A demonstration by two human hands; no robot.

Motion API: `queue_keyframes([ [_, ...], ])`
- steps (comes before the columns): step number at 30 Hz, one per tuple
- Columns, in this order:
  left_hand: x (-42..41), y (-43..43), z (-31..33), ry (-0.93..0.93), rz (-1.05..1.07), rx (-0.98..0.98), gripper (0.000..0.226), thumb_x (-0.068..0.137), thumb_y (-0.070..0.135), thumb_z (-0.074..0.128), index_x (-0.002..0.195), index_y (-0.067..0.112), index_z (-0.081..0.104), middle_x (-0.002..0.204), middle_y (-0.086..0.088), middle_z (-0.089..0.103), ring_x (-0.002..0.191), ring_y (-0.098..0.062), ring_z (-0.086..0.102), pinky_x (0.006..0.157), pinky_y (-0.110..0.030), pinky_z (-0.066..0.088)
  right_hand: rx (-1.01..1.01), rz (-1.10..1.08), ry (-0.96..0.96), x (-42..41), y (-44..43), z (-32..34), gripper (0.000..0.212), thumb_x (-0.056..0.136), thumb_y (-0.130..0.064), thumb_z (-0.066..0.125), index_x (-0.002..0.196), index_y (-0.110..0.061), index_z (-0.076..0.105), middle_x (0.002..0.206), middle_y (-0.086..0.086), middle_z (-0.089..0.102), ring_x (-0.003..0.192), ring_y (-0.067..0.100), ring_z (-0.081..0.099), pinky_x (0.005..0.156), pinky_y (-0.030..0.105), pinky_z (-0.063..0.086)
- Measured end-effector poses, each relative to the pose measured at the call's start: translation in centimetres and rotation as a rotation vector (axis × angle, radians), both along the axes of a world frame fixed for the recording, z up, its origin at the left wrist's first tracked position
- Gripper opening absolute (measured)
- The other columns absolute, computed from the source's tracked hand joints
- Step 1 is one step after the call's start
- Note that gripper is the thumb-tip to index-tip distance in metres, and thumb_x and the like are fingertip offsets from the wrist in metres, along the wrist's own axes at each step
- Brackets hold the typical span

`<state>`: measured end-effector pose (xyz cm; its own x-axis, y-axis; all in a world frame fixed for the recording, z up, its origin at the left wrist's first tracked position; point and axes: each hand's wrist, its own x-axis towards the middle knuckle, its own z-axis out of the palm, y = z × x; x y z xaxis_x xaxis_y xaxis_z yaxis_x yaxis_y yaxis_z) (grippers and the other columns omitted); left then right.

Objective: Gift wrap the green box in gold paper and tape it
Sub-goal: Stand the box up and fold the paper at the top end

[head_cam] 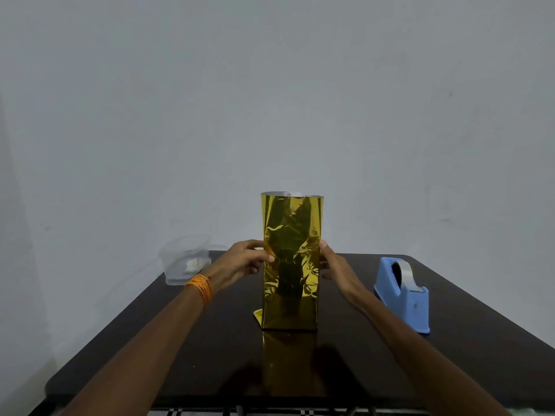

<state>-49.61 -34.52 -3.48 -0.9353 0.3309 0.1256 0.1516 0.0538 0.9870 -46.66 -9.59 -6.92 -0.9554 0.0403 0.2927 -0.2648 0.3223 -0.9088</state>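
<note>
A tall box wrapped in shiny gold paper (pixel 290 265) stands upright on end in the middle of the dark table (pixel 180 340). The green box itself is hidden under the paper. The paper's top end stands up open past the box, showing its silver inside. My left hand (pixel 246 259) grips the left side at mid height, thumb on the front face. My right hand (pixel 332 264) touches the right side with fingers spread. A small flap of gold paper sticks out at the bottom left.
A blue tape dispenser (pixel 402 292) with a roll of clear tape stands to the right of the box. A clear plastic container (pixel 184 262) sits at the table's far left corner. A plain grey wall rises behind the table.
</note>
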Motion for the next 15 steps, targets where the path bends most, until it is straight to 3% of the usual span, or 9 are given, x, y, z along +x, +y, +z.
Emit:
queue_keyframes([
  [2, 0.1, -0.1, 0.2, 0.046, 0.03, -0.071, 0.054, 0.076, 0.016, 0.082, 0.123, 0.011, 0.058, 0.096, -0.009, 0.065, 0.079, -0.015, 0.055, 0.065, -0.025, 0.045, 0.013, -0.015, 0.031, -0.1, 0.0, 0.1, 0.085, 0.083, -0.086, 0.034, 0.139, -0.026, 0.055, 0.13, 0.003, 0.062, 0.117, 0.015, 0.059, 0.097, 0.037, 0.048],
  [4, 0.5, 0.3, 0.0, 0.138, 0.112, -0.208, 0.06, 0.07, 0.032, 0.087, 0.118, 0.015, 0.055, 0.099, -0.005, 0.062, 0.09, -0.017, 0.057, 0.071, -0.027, 0.043, 0.001, -0.131, 0.142, 0.2, -0.3, 0.5, 0.054, 0.096, -0.062, 0.046, 0.133, -0.024, 0.056, 0.125, 0.001, 0.062, 0.115, 0.016, 0.059, 0.095, 0.036, 0.051],
  [6, 1.1, 0.9, -0.5, 0.229, 0.193, -0.254, 0.067, 0.066, 0.043, 0.088, 0.113, 0.011, 0.052, 0.098, -0.002, 0.057, 0.09, -0.015, 0.054, 0.07, -0.026, 0.043, -0.006, -0.291, 0.261, 1.0, -0.7, 1.1, 0.035, 0.097, -0.037, 0.061, 0.126, -0.019, 0.056, 0.112, 0.003, 0.062, 0.102, 0.014, 0.061, 0.075, 0.022, 0.051],
  [8, 1.6, 1.6, -0.7, 0.273, 0.221, -0.286, 0.073, 0.064, 0.048, 0.087, 0.111, 0.009, 0.048, 0.098, -0.003, 0.052, 0.087, -0.013, 0.05, 0.07, -0.026, 0.044, -0.024, -0.332, 0.34, 2.3, -1.9, 2.2, 0.025, 0.095, -0.024, 0.064, 0.118, -0.019, 0.056, 0.103, 0.001, 0.063, 0.089, 0.006, 0.061, 0.06, 0.011, 0.044],
  [11, 1.9, 2.5, -0.8, 0.301, 0.242, -0.349, 0.083, 0.055, 0.059, 0.087, 0.108, 0.014, 0.043, 0.105, -0.01, 0.056, 0.089, -0.014, 0.053, 0.07, -0.031, 0.048, 0.021, -0.255, 0.389, 4.3, -4.1, 3.7, 0.026, 0.093, -0.032, 0.067, 0.114, -0.021, 0.057, 0.101, -0.005, 0.062, 0.09, 0.006, 0.061, 0.067, 0.014, 0.049],
  [13, 2.4, 2.7, -0.8, 0.333, 0.232, -0.371, 0.092, 0.044, 0.064, 0.089, 0.105, 0.015, 0.041, 0.104, -0.011, 0.058, 0.088, -0.016, 0.056, 0.068, -0.034, 0.049, 0.105, -0.218, 0.351, 4.7, -5.1, 4.2, 0.043, 0.087, -0.046, 0.07, 0.121, -0.023, 0.056, 0.113, -0.005, 0.056, 0.101, 0.009, 0.058, 0.078, 0.023, 0.051],
  [15, 3.0, 2.6, -0.8, 0.362, 0.184, -0.377, 0.087, 0.044, 0.054, 0.093, 0.102, 0.015, 0.041, 0.094, -0.006, 0.057, 0.082, -0.015, 0.054, 0.064, -0.033, 0.047, 0.171, -0.182, 0.29, 4.7, -5.5, 4.6, 0.062, 0.08, -0.054, 0.074, 0.129, -0.023, 0.052, 0.122, -0.005, 0.049, 0.107, 0.009, 0.054, 0.077, 0.021, 0.046],
])
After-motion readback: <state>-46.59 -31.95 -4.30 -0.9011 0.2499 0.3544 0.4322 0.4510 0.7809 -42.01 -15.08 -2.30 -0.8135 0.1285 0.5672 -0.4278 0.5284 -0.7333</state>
